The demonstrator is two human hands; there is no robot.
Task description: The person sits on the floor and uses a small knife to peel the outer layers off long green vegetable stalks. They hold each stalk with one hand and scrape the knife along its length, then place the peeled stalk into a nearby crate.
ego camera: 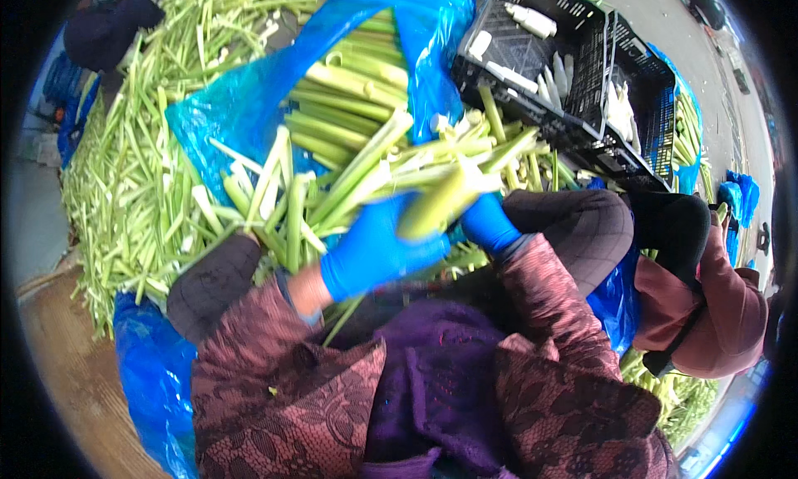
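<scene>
My left hand (377,248), in a blue glove, is around a blurred yellow-green stalk (433,206), which looks like a water bamboo shoot. The stalk lies between thumb and fingers, its pale end pointing up and right. Close to that pale end is my right hand (489,223), also gloved in blue; its fingers are partly hidden and blurred, so its grip is unclear. Just beyond both hands lie loose green husks and stalks (368,180). Behind them an opened blue plastic bag (249,117) holds long green stalks (349,105) in a stack.
Black plastic crates (527,108) at upper right hold white peeled shoots (533,21). A large heap of green husks (143,167) spreads along the left. Another person (704,304) sits close on my right; a dark cap (112,33) shows at upper left. My bent knees (580,230) flank the work.
</scene>
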